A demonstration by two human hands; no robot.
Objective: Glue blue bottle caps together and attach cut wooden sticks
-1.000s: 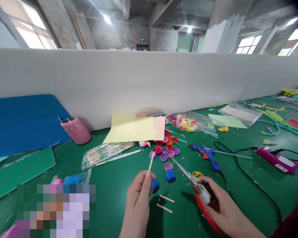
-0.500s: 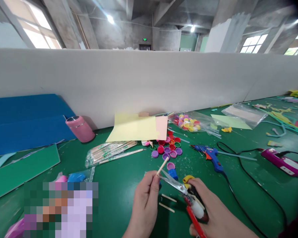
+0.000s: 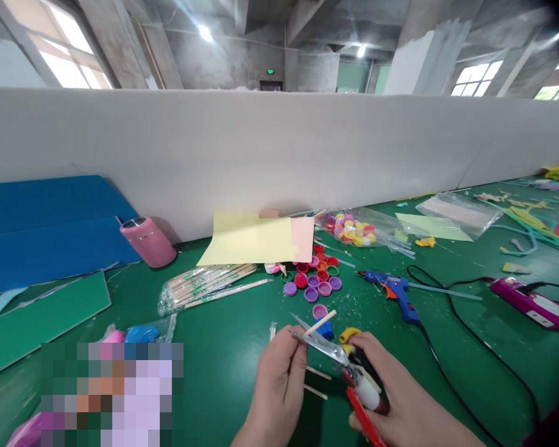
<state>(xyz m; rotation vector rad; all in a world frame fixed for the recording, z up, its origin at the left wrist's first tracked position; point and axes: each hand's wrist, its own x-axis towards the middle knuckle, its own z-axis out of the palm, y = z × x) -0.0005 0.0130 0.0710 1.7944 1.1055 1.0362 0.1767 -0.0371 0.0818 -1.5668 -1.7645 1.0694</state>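
The wooden stick (image 3: pixel 320 323) is sitting between the open blades of the scissors (image 3: pixel 328 347), low over the green table (image 3: pixel 223 335). Left hand (image 3: pixel 274 382) is pinching the stick, right hand (image 3: pixel 395 400) is gripping the scissor handles. Bottle caps (image 3: pixel 314 279) and a blue glue gun (image 3: pixel 394 290) are lying just beyond.

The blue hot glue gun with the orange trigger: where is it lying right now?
In the head view, the blue hot glue gun lies on the green table, right of the loose plastic bottle caps and beyond the right hand.
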